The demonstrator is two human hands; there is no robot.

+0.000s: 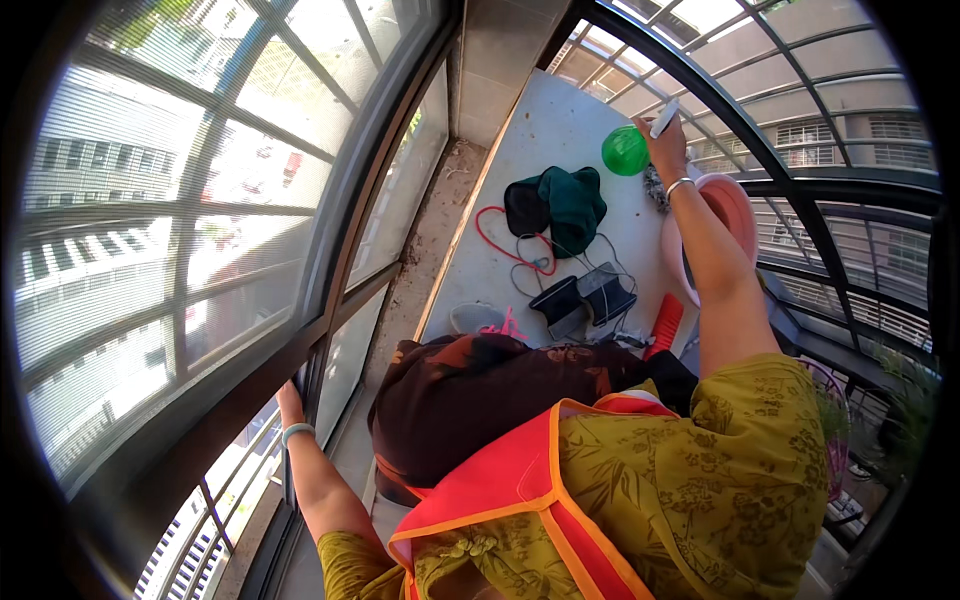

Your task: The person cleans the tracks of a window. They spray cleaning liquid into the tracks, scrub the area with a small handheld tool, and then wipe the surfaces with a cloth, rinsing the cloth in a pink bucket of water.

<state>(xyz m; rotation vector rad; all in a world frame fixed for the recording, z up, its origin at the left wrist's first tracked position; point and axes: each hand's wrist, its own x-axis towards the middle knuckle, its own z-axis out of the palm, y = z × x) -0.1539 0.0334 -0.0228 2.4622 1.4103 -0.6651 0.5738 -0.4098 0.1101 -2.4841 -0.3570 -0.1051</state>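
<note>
My right hand (664, 142), at the upper right, is closed around the white head of a translucent green spray bottle (625, 151). The bottle is above the far part of a white slab (555, 120), beside a pink bucket (739, 202). At the lower left, my left hand (289, 401) is at the dark edge of a window frame (330, 315); its fingers are partly hidden, so its grip is unclear. Near the slab's middle lie a dark green cloth (574, 206) and a black item (526, 206).
Nearer me lie a red cord (480, 225), dark spool-like items (561, 306) with thin cords, a pink ribbon (510, 324) and a red brush (665, 322). Grey fluffy material (656, 187) hangs by the bucket. Window glass and metal bars (795, 67) flank the slab.
</note>
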